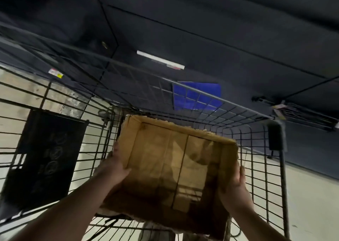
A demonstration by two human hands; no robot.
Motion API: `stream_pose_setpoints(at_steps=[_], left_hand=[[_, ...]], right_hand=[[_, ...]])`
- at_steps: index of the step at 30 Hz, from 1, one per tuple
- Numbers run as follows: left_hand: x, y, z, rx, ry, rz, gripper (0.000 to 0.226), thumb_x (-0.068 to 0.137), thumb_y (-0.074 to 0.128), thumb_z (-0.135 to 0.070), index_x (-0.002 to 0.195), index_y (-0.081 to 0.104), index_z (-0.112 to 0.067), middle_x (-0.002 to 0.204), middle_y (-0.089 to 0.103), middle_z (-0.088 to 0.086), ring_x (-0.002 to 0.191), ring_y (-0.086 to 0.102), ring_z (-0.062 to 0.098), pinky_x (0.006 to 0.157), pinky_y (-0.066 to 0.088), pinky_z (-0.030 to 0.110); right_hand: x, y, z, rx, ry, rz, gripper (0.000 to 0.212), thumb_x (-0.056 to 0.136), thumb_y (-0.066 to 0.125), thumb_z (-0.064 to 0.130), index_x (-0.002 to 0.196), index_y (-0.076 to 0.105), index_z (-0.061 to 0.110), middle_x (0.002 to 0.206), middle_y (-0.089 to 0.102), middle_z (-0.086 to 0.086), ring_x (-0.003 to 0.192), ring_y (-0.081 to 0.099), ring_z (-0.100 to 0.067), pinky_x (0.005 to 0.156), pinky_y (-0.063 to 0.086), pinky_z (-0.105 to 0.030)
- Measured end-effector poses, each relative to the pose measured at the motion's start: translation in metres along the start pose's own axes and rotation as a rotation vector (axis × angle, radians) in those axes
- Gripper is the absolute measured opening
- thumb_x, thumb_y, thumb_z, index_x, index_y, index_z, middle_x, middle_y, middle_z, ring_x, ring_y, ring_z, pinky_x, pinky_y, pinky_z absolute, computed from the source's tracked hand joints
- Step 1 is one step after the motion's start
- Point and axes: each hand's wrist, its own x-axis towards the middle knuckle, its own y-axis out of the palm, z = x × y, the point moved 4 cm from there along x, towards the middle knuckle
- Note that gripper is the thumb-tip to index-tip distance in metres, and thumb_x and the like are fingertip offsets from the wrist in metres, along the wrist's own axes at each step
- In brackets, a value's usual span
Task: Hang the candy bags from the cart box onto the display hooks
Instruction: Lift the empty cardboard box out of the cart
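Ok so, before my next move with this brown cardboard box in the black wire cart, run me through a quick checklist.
1. Left hand grips the left wall of the brown open-topped cardboard box: ok.
2. Right hand holds the right wall: ok.
3. Candy bags left inside: not ok, only bare cardboard floor shows.
4. Box sits over the black wire cart: ok.
5. Box resting or lifted: cannot tell.
6. Display hooks within sight: cannot tell, surroundings are dark and blurred.
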Motion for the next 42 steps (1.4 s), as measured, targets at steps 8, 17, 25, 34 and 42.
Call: stream_pose_setpoints(at_steps=[8, 17, 25, 34, 42], left_hand=[[0.023, 0.004, -0.001, -0.291, -0.078, -0.044, 0.071, 0.087, 0.068, -0.024, 0.145, 0.03, -0.008, 0.138, 0.048, 0.018, 0.125, 0.048, 0.036, 0.098, 0.043, 0.042], [0.016, 0.005, 0.002, -0.409, -0.18, -0.094, 0.053, 0.088, 0.065, -0.022, 0.133, 0.041, -0.008, 0.118, 0.061, 0.022, 0.106, 0.059, 0.04, 0.081, 0.046, 0.041], [-0.057, -0.031, 0.021, -0.472, -0.135, -0.224, 0.043, 0.092, 0.054, -0.009, 0.133, 0.042, -0.009, 0.082, 0.054, 0.006, 0.072, 0.051, 0.026, 0.065, 0.039, 0.033], [-0.139, -0.078, 0.047, -0.593, -0.159, -0.387, 0.037, 0.086, 0.05, -0.005, 0.123, 0.048, -0.011, 0.091, 0.057, 0.01, 0.088, 0.058, 0.034, 0.077, 0.047, 0.04], [-0.215, -0.106, 0.057, -0.687, -0.178, -0.581, 0.027, 0.087, 0.047, -0.002, 0.111, 0.055, -0.012, 0.085, 0.058, 0.005, 0.078, 0.055, 0.021, 0.07, 0.046, 0.033]], right_hand=[[0.015, 0.006, -0.012, 0.293, 0.282, -0.024, 0.081, 0.092, 0.057, 0.02, 0.152, 0.005, 0.013, 0.119, 0.061, -0.025, 0.104, 0.061, -0.041, 0.079, 0.05, -0.04], [0.009, -0.008, -0.009, 0.254, 0.271, 0.004, 0.036, 0.09, 0.046, 0.008, 0.126, 0.047, 0.01, 0.1, 0.065, -0.019, 0.093, 0.061, -0.037, 0.071, 0.044, -0.034], [-0.042, -0.065, 0.009, 0.205, 0.126, -0.032, 0.017, 0.093, 0.047, 0.012, 0.109, 0.051, 0.012, 0.075, 0.057, -0.001, 0.071, 0.06, -0.026, 0.06, 0.048, -0.031], [-0.098, -0.131, 0.04, 0.103, -0.016, 0.008, 0.021, 0.094, 0.046, 0.021, 0.116, 0.043, 0.021, 0.092, 0.061, 0.001, 0.089, 0.057, -0.022, 0.078, 0.046, -0.028], [-0.13, -0.181, 0.058, 0.091, -0.208, -0.031, 0.066, 0.097, 0.048, 0.033, 0.152, 0.013, 0.024, 0.136, 0.052, -0.005, 0.117, 0.054, -0.023, 0.1, 0.042, -0.028]])
